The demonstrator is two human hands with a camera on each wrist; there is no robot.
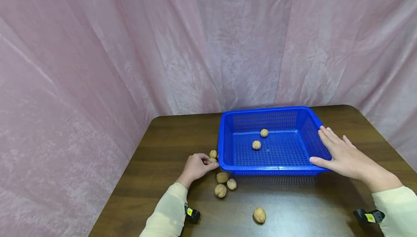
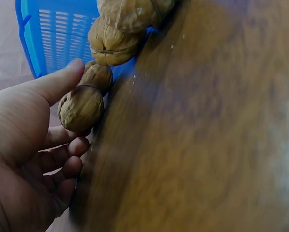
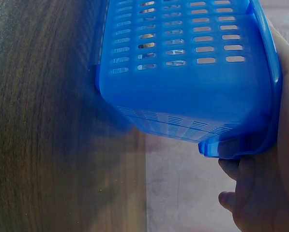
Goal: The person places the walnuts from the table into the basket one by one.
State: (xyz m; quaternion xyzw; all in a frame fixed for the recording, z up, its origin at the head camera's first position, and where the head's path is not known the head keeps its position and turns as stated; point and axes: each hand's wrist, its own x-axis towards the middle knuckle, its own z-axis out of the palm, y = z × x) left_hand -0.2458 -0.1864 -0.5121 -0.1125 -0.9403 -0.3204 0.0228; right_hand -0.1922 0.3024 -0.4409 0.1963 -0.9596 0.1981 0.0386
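A blue plastic basket [image 1: 278, 168] stands on the table with two walnuts inside, one walnut [image 1: 256, 145] nearer and another walnut [image 1: 264, 132] farther back. Just left of the basket, my left hand [image 1: 194, 169] has its thumb and curled fingers about a walnut [image 2: 81, 108]; its thumb reaches close to the basket wall. One more walnut [image 1: 213, 154] lies beside that hand. My right hand [image 1: 346, 157] rests on the basket's right rim with its fingers straight. In the right wrist view, the right hand [image 3: 263, 193] is partly hidden by the rim.
Near the basket's front left corner lie a darker walnut [image 1: 222, 177], a small walnut [image 1: 231, 184] and a larger walnut [image 1: 220, 191]. Another walnut [image 1: 259, 215] is by itself toward the front of the wooden table [image 1: 163, 146]. A pink curtain [image 1: 208, 48] hangs behind.
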